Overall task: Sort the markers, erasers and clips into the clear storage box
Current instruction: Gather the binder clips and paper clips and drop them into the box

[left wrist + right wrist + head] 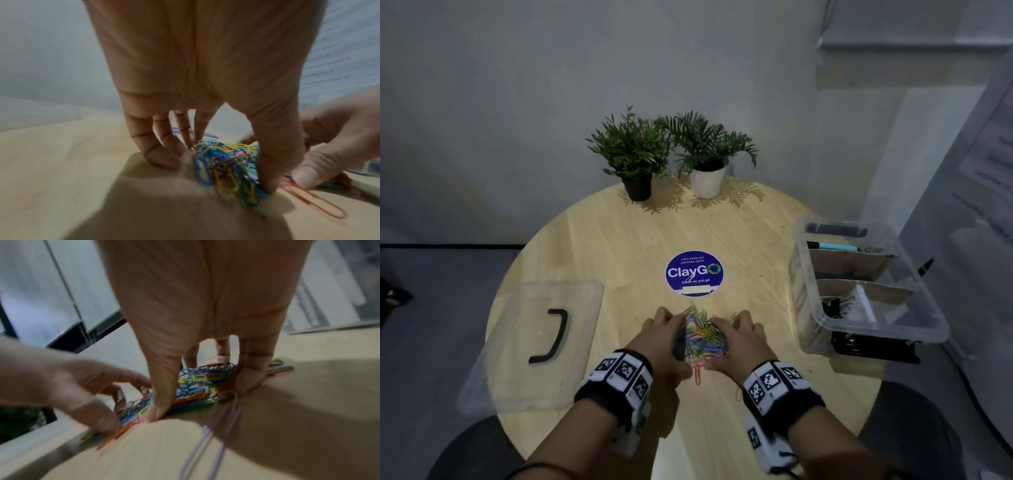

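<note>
A heap of coloured paper clips lies on the round wooden table, near the front middle. My left hand and right hand cup it from both sides, thumbs and curled fingers closing round the heap with the tips on the wood. In the left wrist view the thumb presses the clips; in the right wrist view the thumb and fingers straddle the clips. The clear storage box stands to the right, with cardboard dividers, a teal marker at its far end and black binder clips near the front.
The box's clear lid with a black handle lies at the left. Two potted plants stand at the back, and a blue round sticker marks the middle. Loose clips lie apart from the heap: a pink clip, an orange clip, a lilac clip.
</note>
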`<state>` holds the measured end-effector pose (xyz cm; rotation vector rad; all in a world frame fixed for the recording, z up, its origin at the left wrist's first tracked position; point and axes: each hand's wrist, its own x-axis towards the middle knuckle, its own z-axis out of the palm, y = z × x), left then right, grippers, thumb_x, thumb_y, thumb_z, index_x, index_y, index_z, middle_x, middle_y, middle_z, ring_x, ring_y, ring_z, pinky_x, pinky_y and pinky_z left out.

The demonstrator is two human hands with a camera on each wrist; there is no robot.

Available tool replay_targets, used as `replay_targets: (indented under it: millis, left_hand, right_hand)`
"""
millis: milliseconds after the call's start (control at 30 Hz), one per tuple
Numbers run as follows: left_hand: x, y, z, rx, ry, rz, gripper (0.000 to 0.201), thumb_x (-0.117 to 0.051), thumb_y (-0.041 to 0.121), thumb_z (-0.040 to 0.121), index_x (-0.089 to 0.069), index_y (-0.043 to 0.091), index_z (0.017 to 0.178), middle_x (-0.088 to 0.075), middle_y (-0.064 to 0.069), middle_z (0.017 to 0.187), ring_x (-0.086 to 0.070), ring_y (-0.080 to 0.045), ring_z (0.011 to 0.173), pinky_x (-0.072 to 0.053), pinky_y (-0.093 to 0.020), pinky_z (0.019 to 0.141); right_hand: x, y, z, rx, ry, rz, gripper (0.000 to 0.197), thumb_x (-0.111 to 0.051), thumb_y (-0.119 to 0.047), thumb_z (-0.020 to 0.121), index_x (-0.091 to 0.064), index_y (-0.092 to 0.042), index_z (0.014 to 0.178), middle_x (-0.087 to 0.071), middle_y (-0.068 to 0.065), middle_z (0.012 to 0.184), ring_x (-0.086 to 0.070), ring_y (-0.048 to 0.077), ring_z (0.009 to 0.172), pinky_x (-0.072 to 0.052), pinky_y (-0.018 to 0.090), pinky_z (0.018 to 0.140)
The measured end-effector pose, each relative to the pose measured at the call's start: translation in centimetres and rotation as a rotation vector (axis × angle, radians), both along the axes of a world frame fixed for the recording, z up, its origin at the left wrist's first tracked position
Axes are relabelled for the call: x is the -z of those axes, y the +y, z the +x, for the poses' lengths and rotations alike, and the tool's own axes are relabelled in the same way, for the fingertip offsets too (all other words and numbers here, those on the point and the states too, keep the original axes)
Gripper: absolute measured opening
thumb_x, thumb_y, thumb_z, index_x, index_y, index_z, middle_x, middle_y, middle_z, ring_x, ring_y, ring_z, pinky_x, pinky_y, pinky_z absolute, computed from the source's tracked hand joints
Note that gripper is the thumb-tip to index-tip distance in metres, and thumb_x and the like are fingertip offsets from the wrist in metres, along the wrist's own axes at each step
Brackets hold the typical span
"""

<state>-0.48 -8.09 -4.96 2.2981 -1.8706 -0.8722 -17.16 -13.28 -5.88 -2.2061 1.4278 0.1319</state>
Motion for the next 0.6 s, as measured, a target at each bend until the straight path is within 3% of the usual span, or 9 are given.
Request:
replay_targets:
  millis: [133, 300, 600]
  left_hand:
    - [0.4, -0.8, -1.1, -0.042, -0.04, -0.069, 0.064, -0.074, 0.029, 0.077, -0.045, 0.018, 0.132, -0.043, -0.003, 0.127, -0.057, -0.022, 0.112, -0.048, -0.032, 0.099]
    - [0.8, -0.7, -0.8, -0.076, -0.155, -0.13, 0.035, -0.063, 0.02, 0.086, -0.058, 0.018, 0.12, -0.055, -0.003, 0.113, -0.061, -0.024, 0.099, -0.052, -0.032, 0.088]
    - [0.0, 0.0, -0.3, -0.102, -0.154, -0.167, 0.026, -0.057, 0.023, 0.091, -0.071, 0.024, 0.113, -0.06, -0.005, 0.101, -0.06, -0.024, 0.096, -0.048, -0.029, 0.082]
  right_hand:
    - [0.3, 0.3, 1.1, 0.01, -0.053, -0.071, 0.048, -0.059, -0.03, 0.089, -0.043, -0.031, 0.134, -0.041, 0.006, 0.126, -0.041, 0.029, 0.12, -0.042, 0.042, 0.102]
    - [0.0, -0.5, 0.1, 0.001, -0.108, -0.116, 0.041, -0.049, -0.01, 0.091, -0.056, -0.024, 0.128, -0.055, 0.009, 0.117, -0.056, 0.03, 0.107, -0.049, 0.036, 0.086]
    - [-1.6, -0.5, -0.7, 0.08, -0.2, -0.112, 0.033, -0.047, -0.01, 0.088, -0.07, -0.024, 0.108, -0.067, 0.012, 0.099, -0.064, 0.032, 0.09, -0.054, 0.035, 0.074]
